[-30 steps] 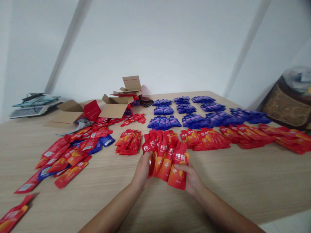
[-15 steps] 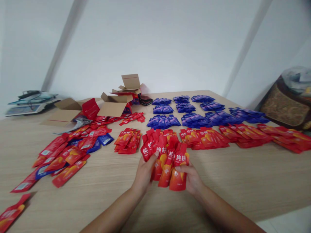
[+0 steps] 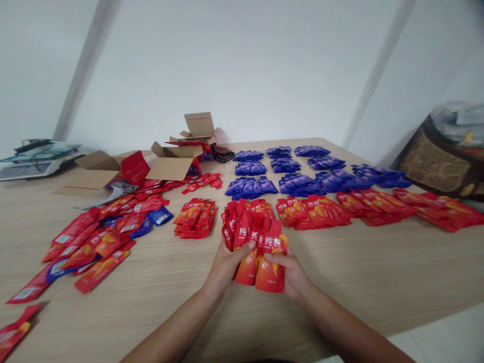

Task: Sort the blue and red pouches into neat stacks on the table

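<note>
Several red pouches (image 3: pixel 270 275) with orange fruit prints are bunched between my hands, just above the near side of the table. My left hand (image 3: pixel 227 262) grips the bunch from the left, thumb across the front. From the right, my right hand (image 3: pixel 293 269) closes on the same bunch, its thumb on the frontmost pouch. My other fingers are hidden behind the pouches. Just beyond them lies a row of red pouch piles (image 3: pixel 315 212); one pile (image 3: pixel 194 218) sits to the left of my hands, another is partly covered by the bunch.
Blue pouch piles (image 3: pixel 251 187) lie in rows farther back. Loose red and blue pouches (image 3: pixel 100 239) are heaped at left. Open cardboard boxes (image 3: pixel 170 166) stand behind the heap, and a white scale-like device (image 3: pixel 38 166) is at far left. A patterned brown chair (image 3: pixel 434 156) borders the right.
My hands have drawn the held red pouches closer together, so they overlap in a narrower bunch. The whole view has shifted slightly.
</note>
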The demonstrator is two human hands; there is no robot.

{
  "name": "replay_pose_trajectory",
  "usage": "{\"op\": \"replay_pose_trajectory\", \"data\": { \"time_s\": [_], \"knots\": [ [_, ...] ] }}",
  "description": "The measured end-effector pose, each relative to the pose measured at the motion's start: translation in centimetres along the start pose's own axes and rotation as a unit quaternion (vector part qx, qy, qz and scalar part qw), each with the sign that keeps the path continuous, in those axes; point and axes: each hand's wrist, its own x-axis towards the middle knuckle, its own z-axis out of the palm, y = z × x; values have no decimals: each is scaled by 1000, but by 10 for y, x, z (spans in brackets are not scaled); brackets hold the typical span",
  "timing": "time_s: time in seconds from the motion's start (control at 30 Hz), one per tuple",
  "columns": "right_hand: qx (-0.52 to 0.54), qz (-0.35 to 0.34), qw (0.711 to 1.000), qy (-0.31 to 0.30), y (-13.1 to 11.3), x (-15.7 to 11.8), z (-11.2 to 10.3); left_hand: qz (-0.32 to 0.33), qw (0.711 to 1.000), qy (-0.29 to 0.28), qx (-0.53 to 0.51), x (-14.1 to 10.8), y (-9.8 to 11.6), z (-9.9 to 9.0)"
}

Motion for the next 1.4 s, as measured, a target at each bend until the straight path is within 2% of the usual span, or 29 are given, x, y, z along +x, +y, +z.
{"op": "replay_pose_trajectory", "data": {
  "time_s": [0.1,0.17,0.27,0.33,0.4,0.47,0.53,0.57,0.63,0.73,0.8,0.9,0.97,1.03,1.1,1.2,1.27,1.4],
  "knots": [
    [-42,-5,999,-15,9,-3,0,34,997,26,72,-4,-6,-8],
    [-108,-18,992,-60,17,-6,-1,66,988,40,135,-11,-13,-16],
    [-239,-92,957,-136,28,-10,-2,112,975,21,189,-25,-23,-31],
    [-331,-190,910,-160,32,-11,-3,149,968,-21,202,-33,-26,-41],
    [-405,-303,842,-185,32,-12,-3,207,952,-77,214,-37,-27,-50],
    [-452,-387,773,-218,30,-11,-4,276,922,-128,241,-35,-25,-60],
    [-489,-414,731,-236,28,-8,-7,313,887,-157,300,-29,-23,-71],
    [-507,-403,726,-232,28,-6,-10,310,874,-165,335,-25,-23,-77],
    [-529,-351,744,-208,29,-1,-15,266,862,-176,394,-19,-25,-87],
    [-511,-265,797,-181,32,5,-20,195,865,-196,419,-15,-32,-96],
    [-501,-238,814,-172,33,7,-20,173,884,-183,394,-17,-38,-97],
    [-508,-239,813,-155,33,8,-13,150,930,-150,301,-21,-45,-92],
    [-522,-240,805,-146,34,9,-4,143,949,-108,260,-25,-46,-88],
    [-526,-220,811,-129,38,12,7,132,959,-31,248,-27,-44,-86],
    [-506,-182,837,-102,45,16,21,96,966,51,234,-29,-38,-88],
    [-446,-121,883,-84,61,25,44,19,967,129,217,-28,-24,-102],
    [-405,-95,905,-91,74,31,60,-2,962,146,232,-28,-13,-117],
    [-320,-78,937,-117,103,35,86,13,952,137,274,-32,6,-146]
  ]
}}
